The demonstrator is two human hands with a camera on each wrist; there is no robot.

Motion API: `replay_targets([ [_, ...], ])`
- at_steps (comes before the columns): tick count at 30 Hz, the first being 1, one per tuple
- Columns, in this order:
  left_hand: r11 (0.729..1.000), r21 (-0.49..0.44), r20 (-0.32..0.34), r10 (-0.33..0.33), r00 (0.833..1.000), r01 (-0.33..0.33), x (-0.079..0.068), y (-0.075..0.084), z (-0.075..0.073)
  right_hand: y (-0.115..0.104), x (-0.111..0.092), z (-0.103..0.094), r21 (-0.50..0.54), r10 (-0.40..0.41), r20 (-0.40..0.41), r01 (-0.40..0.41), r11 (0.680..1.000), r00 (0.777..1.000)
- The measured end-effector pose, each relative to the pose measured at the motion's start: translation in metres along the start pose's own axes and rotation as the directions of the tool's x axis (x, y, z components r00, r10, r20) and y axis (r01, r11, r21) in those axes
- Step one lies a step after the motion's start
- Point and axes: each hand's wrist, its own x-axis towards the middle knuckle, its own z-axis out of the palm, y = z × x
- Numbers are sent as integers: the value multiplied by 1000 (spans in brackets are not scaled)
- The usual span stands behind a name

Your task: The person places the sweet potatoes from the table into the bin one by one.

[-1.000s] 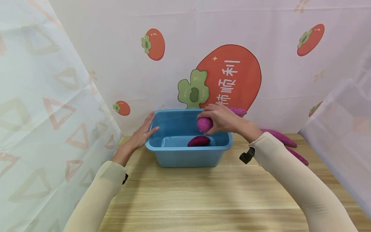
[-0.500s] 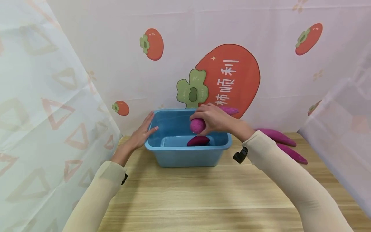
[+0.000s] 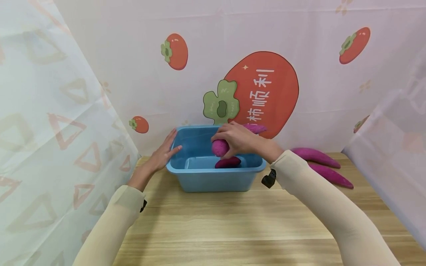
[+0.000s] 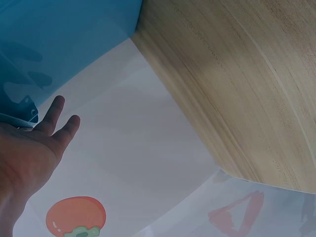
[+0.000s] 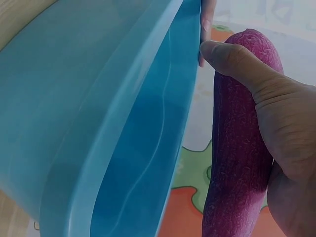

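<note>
In the head view my left hand [image 3: 162,154] rests on the left rim of a blue plastic basin [image 3: 216,181], its fingers straight along the edge. The left wrist view shows two spread fingers of that hand [image 4: 29,158] beside the basin's wall [image 4: 84,34]. My right hand [image 3: 237,137] grips a long purple sweet potato [image 3: 220,148] above the basin's right half. Seen from the right wrist, the thumb lies across the sweet potato [image 5: 237,143], while the other fingers are mostly hidden behind it. Another, darker sweet potato [image 3: 228,162] lies on the basin's floor, right of its middle.
Two more purple sweet potatoes, an upper one [image 3: 315,156] and a lower one [image 3: 331,175], lie on the wooden table [image 3: 206,225] right of the basin. A printed cloth wall [image 3: 126,66] stands close behind, with cloth sides at left and right.
My right hand has moved left over the basin, carrying the sweet potato with it. The left hand has stayed on the rim, and the basin stands where it was.
</note>
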Motion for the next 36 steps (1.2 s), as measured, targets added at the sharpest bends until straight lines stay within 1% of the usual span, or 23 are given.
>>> replay_targets([
  [7, 1000, 2, -2, 3, 1000, -3, 0, 1, 0, -4, 7, 3, -2, -21, 15, 21, 1000, 1000],
  [13, 1000, 5, -7, 3, 1000, -3, -1, -1, 0, -7, 11, 3, 12, -9, 40, 9, 1000, 999],
  [17, 1000, 6, -8, 6, 1000, -6, -1, -1, 1, -8, 14, 3, 25, -16, 48, 15, 1000, 999],
  [25, 1000, -1, -11, 1, 1000, -1, -1, -1, 1, -6, 16, 7, 27, -37, 55, 35, 999, 998],
  [36, 1000, 1, -5, -3, 1000, 3, 0, 0, 1, -5, 15, 11, 60, -20, 86, 15, 998, 996],
])
